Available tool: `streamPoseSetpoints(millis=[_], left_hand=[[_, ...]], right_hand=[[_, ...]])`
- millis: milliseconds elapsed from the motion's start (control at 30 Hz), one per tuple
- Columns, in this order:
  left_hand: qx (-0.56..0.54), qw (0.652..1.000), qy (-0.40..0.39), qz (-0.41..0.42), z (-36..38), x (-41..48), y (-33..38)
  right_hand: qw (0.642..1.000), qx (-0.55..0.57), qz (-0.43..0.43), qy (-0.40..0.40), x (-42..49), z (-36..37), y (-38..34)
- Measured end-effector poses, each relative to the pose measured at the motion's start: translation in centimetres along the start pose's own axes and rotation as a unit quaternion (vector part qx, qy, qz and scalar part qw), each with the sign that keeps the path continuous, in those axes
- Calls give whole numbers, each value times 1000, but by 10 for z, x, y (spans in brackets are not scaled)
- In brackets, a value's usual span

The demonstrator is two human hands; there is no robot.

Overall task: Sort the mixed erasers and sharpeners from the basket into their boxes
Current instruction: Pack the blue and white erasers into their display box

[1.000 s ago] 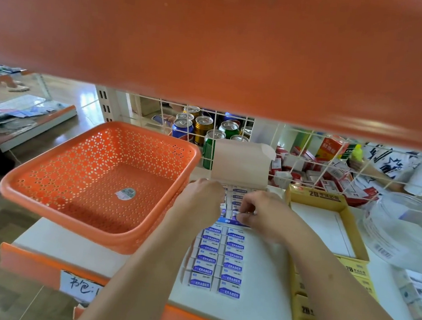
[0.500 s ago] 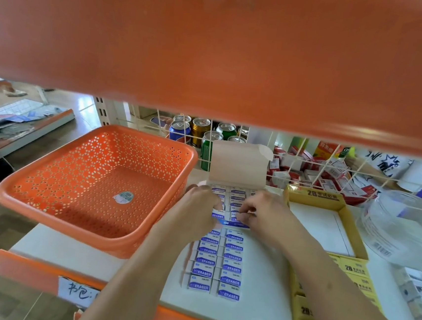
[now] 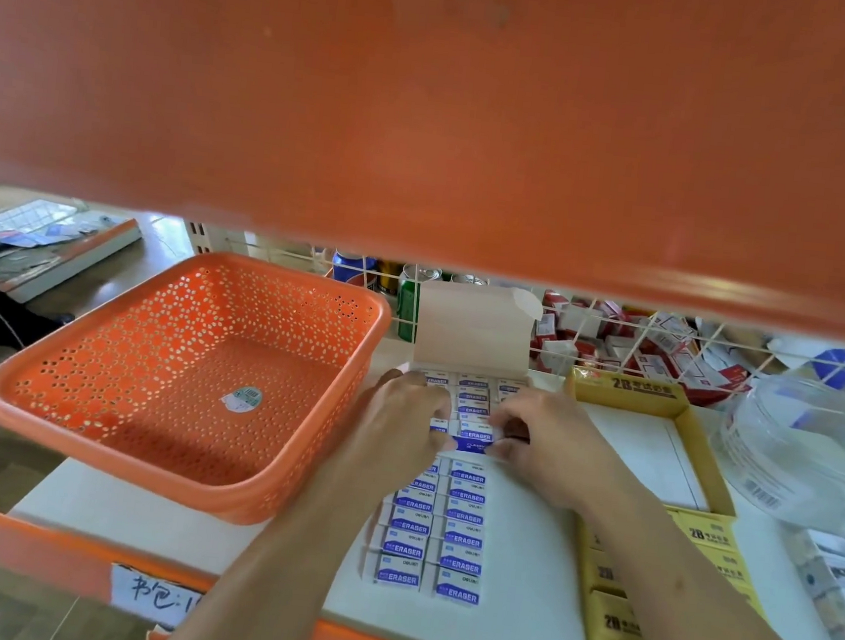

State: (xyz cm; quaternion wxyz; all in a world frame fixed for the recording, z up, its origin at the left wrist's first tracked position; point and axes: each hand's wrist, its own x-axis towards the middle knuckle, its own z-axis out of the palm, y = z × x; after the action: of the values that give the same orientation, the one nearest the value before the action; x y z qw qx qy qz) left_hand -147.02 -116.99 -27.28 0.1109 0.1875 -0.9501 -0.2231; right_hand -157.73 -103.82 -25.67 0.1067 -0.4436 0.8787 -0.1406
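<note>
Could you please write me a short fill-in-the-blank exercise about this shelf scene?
The perforated basket is coloured ____. The wrappers of the erasers read ____. The yellow box is printed with ____.
Missing words: orange; ERASER; 2B.

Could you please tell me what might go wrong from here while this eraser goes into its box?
1. Both the left hand and the right hand pinch the blue-labelled eraser above tightly packed rows of erasers; pressing it in may push neighbours out of line.
2. The orange basket seems to overhang the shelf edge, close to the left forearm; a bump might tip it off.
</note>
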Motion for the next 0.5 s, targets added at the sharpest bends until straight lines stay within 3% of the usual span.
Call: streamPoseSetpoints(millis=[200,333,500], left_hand=[[-1,1000,-18,-4,-4,0,0],[21,1000,15,13,-10,-13,1],[52,998,-18,-10,-4,-26,-6]], right_hand=[[1000,-19,3,-4,-1,0,-4],[998,-19,-5,64,-11,-3,-11],[999,-42,-11,-19,-20,11,-22]])
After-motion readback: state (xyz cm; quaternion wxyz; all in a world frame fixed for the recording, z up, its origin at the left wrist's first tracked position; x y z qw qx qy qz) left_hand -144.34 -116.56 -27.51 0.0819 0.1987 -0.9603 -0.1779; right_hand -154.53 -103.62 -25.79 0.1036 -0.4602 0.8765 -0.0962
